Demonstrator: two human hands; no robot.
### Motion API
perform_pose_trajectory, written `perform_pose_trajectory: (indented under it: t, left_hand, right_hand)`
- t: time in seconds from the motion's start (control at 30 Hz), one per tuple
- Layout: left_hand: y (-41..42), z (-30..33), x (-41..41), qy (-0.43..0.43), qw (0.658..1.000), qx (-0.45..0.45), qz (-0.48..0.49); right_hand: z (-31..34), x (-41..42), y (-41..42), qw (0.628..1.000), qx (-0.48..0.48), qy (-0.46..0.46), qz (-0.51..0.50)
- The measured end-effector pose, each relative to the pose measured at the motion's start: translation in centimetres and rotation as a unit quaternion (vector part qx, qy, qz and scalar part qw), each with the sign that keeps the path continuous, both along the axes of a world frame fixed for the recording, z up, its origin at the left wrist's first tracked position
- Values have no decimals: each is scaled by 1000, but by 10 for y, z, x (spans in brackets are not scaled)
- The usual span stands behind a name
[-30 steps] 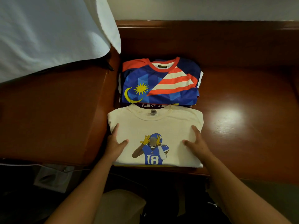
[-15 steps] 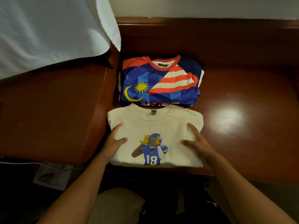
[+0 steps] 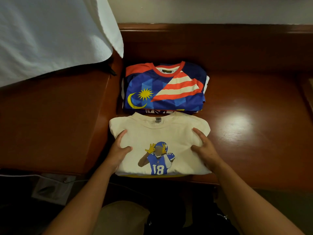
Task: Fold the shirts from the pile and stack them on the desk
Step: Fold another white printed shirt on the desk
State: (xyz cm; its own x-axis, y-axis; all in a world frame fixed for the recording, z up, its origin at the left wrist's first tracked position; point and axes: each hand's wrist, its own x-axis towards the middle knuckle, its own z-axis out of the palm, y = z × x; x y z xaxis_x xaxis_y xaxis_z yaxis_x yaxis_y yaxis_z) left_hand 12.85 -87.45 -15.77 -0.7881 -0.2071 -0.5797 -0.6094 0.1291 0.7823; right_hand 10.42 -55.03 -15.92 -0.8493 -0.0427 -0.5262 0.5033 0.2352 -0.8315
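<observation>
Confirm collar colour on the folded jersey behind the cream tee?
Red collar on the blue jersey, clearest in the head view.

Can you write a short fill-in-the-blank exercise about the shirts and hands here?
1. Both hands rest on the folded ____ shirt.
2. The number printed on it is ____.
3. The blue shirt lies on the desk, ____ from the person than the other shirt.

Answers: cream; 18; farther

Desk glossy varnished wood; cream shirt matt cotton-like cloth; jersey w/ slight sheen.
</observation>
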Motion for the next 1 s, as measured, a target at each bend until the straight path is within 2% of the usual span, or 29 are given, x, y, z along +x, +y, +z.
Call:
perform_pose_trajectory:
  t: [0.43, 0.8, 1.0]
  left_hand:
    - [65, 53, 1, 111, 993, 8, -43]
    - [181, 101, 4, 160, 980, -8, -120]
    - [248, 111, 22, 165, 976, 12, -142]
  right_hand:
    - [49, 34, 63, 993, -10, 58, -105]
    - [98, 82, 166, 979, -6, 88, -183]
    - [119, 122, 231, 967, -10, 116, -225]
